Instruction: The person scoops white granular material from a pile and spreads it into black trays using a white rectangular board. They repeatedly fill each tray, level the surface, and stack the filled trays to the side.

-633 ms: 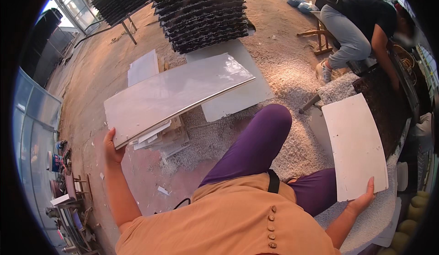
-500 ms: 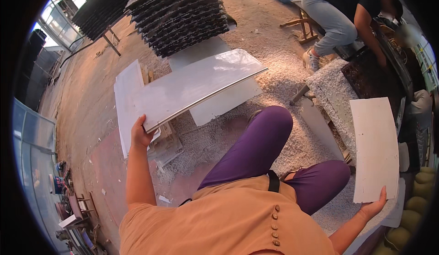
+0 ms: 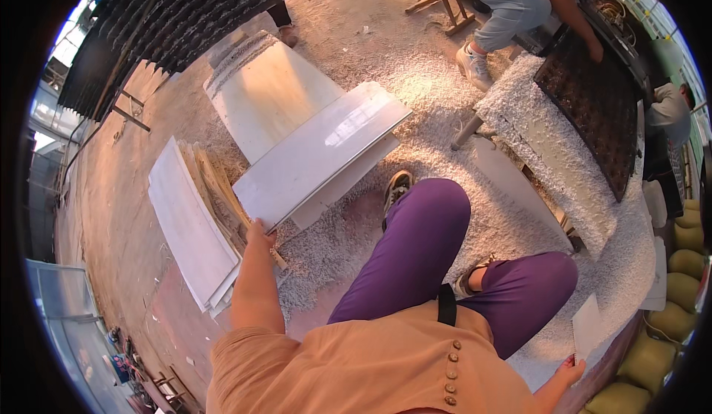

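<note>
My left hand is closed on the near end of a long white panel, smooth and glossy on top, tilted over the floor in front of me. Beneath it, the edge of another pale board shows. My right hand grips the lower end of a second white panel low at my right, seen foreshortened. On my left lies a stack of white panels, with thin wooden strips along its right side.
White granules cover the floor ahead. A large pale board lies beyond my panel. Stacked black trays fill the upper left, beside another person's foot. At right, a co-worker's arm reaches to a dark tray. Rounded greenish bundles line the right.
The black tray stack has left the pale board and now shows at the upper left, beside a person's foot. My right hand has lowered its panel, which has tipped. The view has shifted.
</note>
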Motion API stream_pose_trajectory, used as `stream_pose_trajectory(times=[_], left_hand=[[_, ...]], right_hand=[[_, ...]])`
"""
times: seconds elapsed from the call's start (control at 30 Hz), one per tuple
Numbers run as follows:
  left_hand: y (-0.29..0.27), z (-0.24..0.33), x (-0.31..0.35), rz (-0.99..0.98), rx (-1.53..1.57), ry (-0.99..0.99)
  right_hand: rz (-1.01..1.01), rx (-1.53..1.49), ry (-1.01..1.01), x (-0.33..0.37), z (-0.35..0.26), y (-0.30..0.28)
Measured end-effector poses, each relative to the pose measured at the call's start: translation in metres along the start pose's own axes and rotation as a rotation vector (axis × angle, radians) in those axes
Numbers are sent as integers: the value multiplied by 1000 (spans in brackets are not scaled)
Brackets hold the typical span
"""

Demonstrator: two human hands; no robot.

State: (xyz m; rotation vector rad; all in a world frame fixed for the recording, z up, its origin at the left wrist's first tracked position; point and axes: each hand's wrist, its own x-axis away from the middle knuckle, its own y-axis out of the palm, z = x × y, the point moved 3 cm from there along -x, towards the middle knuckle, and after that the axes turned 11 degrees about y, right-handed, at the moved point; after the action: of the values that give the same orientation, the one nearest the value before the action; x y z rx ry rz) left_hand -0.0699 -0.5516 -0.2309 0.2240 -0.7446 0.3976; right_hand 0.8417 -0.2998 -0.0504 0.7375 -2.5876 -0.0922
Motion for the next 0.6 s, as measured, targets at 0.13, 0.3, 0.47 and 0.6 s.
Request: stream_pose_trajectory(times=[0.13,0.3,0.47,0.6], left_hand=[[-29,-17,-24,-59,-42,-24],[-24,8,-30,-34,-830,185],[97,67,29,-382,-779,544],[250,67,174,-1056,-887,741]], right_hand=[[94,291,389,15,80,-13],[4,423,811,30,159,-33],[-111,419,853,31,207,-42],[-19,162,840,64,236,-11]])
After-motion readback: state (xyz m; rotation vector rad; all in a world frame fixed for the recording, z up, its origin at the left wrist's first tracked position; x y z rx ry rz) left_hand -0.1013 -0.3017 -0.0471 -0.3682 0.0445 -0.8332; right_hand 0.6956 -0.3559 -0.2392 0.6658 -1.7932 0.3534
